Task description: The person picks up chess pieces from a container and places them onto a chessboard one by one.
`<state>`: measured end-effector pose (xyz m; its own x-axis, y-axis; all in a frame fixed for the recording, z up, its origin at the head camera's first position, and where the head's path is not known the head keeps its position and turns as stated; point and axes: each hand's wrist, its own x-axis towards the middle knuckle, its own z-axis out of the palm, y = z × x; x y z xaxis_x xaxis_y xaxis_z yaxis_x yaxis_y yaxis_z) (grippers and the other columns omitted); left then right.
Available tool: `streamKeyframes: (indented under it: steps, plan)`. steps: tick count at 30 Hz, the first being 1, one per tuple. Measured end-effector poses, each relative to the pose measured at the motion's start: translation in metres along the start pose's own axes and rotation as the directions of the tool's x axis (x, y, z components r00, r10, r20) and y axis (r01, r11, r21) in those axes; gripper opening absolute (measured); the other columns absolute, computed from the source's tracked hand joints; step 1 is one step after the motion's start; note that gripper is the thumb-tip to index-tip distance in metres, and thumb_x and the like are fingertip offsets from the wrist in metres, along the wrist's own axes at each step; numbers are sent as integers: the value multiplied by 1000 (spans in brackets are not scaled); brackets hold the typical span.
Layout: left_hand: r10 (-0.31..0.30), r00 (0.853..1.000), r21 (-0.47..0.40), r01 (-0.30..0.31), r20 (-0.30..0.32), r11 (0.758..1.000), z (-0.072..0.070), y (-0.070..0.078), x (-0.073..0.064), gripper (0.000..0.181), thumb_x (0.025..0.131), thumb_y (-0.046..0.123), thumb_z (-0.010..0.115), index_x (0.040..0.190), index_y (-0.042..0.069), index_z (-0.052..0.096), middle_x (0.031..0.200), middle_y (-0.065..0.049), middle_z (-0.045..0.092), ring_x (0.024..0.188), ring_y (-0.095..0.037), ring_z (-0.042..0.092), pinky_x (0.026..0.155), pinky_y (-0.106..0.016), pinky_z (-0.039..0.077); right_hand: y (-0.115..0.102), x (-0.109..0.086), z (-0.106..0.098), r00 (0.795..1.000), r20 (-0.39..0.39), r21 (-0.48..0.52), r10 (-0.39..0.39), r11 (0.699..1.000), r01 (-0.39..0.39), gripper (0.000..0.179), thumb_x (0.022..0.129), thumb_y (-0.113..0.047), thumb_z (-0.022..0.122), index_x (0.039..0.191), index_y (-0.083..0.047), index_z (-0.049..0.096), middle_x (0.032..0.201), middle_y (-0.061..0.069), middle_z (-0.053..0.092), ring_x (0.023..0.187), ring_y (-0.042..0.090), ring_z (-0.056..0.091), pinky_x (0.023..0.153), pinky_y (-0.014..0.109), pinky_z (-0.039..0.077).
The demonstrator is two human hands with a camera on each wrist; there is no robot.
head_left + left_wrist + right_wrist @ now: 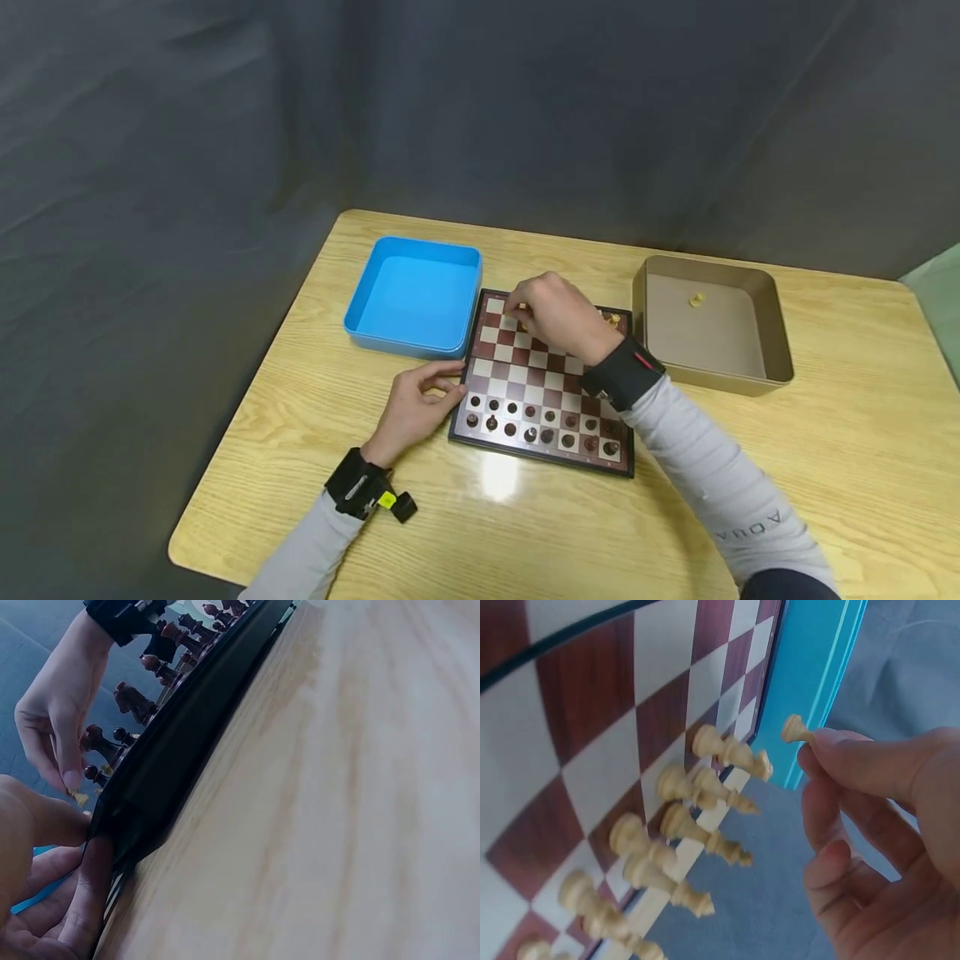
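Between the thumb and index finger of my right hand (558, 312) is a cream chess pawn (795, 729), held over the far left part of the chessboard (517, 372). Its base points toward the board in the right wrist view. Several cream chess pieces (724, 754) stand along the far side, mostly covered by the right hand in the head view. Dark chess pieces (530, 434) fill two rows on the near side. My left hand (415, 408) grips the board's left edge, thumb and fingers at the black rim.
A blue box (412, 292) stands left of the board, close to its far left corner. On the right is a beige box (712, 342) with one cream piece (697, 299) inside. The wooden table (847, 400) ends at a dark curtain (570, 125) behind.
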<state>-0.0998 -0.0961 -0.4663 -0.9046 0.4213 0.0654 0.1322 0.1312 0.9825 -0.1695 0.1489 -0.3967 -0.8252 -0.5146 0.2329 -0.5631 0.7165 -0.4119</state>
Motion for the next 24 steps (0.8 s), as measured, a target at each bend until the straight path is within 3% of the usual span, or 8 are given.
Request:
streamKeyframes:
  steps: [12,24]
  plan:
    - [-1,1000,33,2,-9,999,-22,-3,-3,36,78,6,64,112,-1,55,106,-16,56,79,-27,59,59,-28,53,-8,28,21,1000,-17,30,-22,999,22,23,79,0,51,71,-16,66,65,-4,59,49,5,43,42,22,35]
    - [5,1000,31,-5,1,999,-34,-7,0,36,77,4,63,112,-3,54,107,-18,55,80,-31,58,59,-30,53,-9,42,29,999,-2,25,38,999,-38,29,74,3,45,65,-16,65,57,-6,54,46,6,42,40,21,34]
